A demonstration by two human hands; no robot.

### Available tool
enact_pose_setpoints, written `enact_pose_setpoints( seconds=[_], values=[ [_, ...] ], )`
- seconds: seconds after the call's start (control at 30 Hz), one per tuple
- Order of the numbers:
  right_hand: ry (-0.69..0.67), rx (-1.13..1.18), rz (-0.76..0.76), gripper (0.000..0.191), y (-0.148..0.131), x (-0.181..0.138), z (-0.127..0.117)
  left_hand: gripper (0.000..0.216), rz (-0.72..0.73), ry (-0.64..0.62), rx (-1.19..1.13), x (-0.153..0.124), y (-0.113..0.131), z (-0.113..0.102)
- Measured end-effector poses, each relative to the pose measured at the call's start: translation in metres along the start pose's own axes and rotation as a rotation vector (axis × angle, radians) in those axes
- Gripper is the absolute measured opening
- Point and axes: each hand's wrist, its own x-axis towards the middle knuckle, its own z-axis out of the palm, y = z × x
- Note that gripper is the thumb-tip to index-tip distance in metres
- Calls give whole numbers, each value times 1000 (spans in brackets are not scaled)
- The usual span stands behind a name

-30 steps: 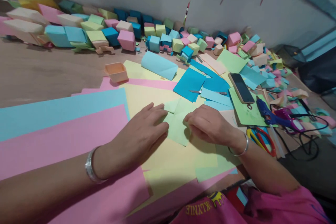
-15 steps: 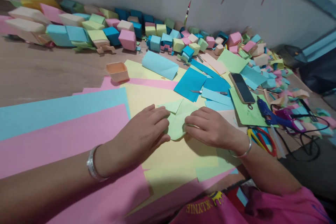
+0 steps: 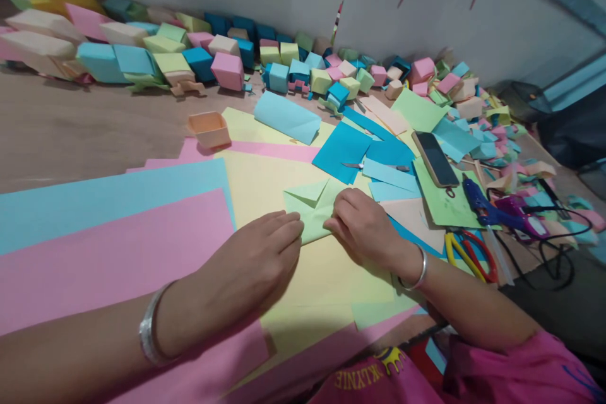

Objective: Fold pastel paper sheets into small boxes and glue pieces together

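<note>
A light green sheet of paper (image 3: pixel 313 222) lies folded in front of me, its raised triangular flap pointing to the upper right. The near edge is folded straight. My left hand (image 3: pixel 253 259) grips the paper's left side, fingers close together and thumb hidden beneath. On the right side, my right hand (image 3: pixel 367 224) pinches the paper near its lower corner with curled fingers and thumb. Beneath them are pale yellow sheets (image 3: pixel 326 278).
Folded paper boxes (image 3: pixel 227 71) line the wall. A peach open box (image 3: pixel 209 130) sits at left. Toward the right are a craft knife (image 3: pixel 351 166), a phone (image 3: pixel 435 161), a blue glue gun (image 3: pixel 487 205) with its cord and red-yellow-handled scissors (image 3: pixel 473 255). Pink sheets (image 3: pixel 118 237) spread left.
The green paper's curved near edge has become a straight fold. My left hand has shifted down and slightly left; my right hand has moved left and changed its grip.
</note>
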Motion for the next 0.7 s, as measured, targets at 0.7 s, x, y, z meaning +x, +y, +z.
enact_pose_setpoints(
  seconds=[0.7],
  values=[
    [-20,-24,63,24,-7,1,-3,21,-30,-114,71,1,4,-2]
  ],
)
